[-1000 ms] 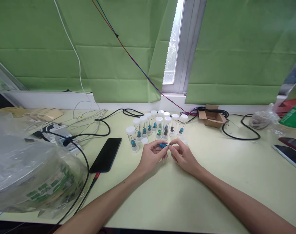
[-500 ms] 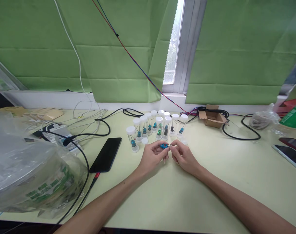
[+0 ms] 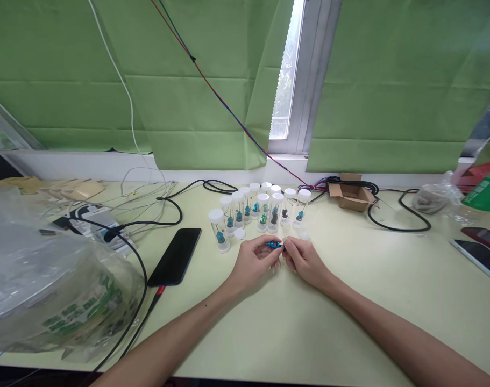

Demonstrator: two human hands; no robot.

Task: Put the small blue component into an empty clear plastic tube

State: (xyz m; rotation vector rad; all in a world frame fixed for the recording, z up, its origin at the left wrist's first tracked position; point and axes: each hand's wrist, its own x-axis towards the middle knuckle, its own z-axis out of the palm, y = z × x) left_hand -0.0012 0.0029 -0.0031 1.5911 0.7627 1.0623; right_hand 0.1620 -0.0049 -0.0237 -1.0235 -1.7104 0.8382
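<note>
My left hand is closed on a small shiny blue metal part, held between thumb and fingers just above the table. Pinched at the right end of that part, my right hand grips a tiny dark piece that is too small to name. Behind both hands stand several clear tubes with white caps, most with blue, green or dark small parts inside. A loose white cap lies beyond my left hand. A pale round piece lies just beyond my right hand.
To the left are a black phone on a cable and a large clear plastic bag. An opened cardboard box and black cables sit at the back right. Two more phones lie at the far right.
The blue part has shifted slightly right and down between my hands and looks turned a little. A dark tip now shows at my right fingertips. The tubes stay put.
</note>
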